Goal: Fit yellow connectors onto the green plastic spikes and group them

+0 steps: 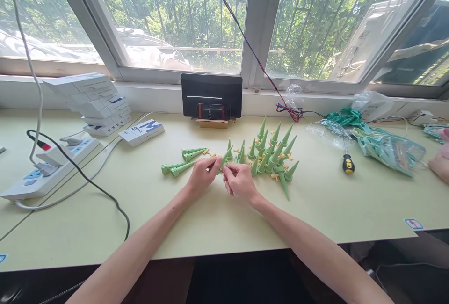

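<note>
My left hand (pixel 201 175) and my right hand (pixel 239 180) meet over the middle of a pale green table (pixel 217 220). Both pinch one green cone-shaped spike (pixel 223 160) between their fingertips. Just behind them stands a cluster of several green spikes (pixel 271 154) with small yellow parts, points up. Several more spikes (pixel 182 161) lie on their sides to the left of my left hand.
A black-and-yellow screwdriver (pixel 348 163) lies right of the cluster. Bags of green parts (pixel 386 147) sit at the right, with another person's hand (pixel 441 161) at the edge. A power strip (pixel 45 166) with cables, stacked white boxes (pixel 94 103) and a propped phone (pixel 213 111) stand behind.
</note>
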The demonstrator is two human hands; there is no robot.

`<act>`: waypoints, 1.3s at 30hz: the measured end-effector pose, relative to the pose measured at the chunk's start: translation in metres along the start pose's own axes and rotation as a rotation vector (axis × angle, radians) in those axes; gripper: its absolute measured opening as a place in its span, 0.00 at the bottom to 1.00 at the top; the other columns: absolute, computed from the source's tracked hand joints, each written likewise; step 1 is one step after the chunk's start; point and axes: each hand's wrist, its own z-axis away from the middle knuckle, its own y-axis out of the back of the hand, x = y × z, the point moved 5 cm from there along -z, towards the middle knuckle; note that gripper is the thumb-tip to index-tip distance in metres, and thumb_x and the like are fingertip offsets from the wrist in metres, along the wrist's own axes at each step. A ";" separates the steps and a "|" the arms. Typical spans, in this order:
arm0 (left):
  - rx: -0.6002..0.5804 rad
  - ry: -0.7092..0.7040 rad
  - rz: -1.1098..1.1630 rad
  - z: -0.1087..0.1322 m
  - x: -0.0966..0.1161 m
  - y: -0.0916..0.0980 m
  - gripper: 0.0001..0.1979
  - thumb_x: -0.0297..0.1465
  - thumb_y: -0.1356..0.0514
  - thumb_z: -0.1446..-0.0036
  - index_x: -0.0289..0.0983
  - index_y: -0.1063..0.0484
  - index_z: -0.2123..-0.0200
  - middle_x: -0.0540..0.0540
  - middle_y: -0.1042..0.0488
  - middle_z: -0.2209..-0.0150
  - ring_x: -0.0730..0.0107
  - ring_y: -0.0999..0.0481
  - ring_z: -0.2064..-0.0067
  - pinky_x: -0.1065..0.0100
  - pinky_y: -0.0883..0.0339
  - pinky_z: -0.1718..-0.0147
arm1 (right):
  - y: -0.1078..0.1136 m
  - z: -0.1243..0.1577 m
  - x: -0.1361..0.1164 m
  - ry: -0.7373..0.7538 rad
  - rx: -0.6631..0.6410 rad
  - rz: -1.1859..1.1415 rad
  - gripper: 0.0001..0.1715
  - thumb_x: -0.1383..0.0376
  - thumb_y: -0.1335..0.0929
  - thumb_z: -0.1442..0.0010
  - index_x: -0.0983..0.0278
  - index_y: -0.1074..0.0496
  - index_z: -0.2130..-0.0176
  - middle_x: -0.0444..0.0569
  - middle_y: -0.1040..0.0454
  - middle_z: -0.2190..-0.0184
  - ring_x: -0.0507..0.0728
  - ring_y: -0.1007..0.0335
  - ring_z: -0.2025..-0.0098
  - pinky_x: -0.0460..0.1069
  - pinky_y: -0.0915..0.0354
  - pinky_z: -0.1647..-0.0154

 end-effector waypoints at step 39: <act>-0.130 0.240 0.220 0.000 -0.006 -0.009 0.15 0.37 0.49 0.34 0.38 0.35 0.72 0.54 0.38 0.81 0.75 0.37 0.78 0.72 0.43 0.76 | 0.000 0.004 -0.014 0.291 0.178 0.210 0.09 0.58 0.33 0.38 0.63 0.32 0.63 0.44 0.24 0.75 0.52 0.30 0.81 0.47 0.32 0.77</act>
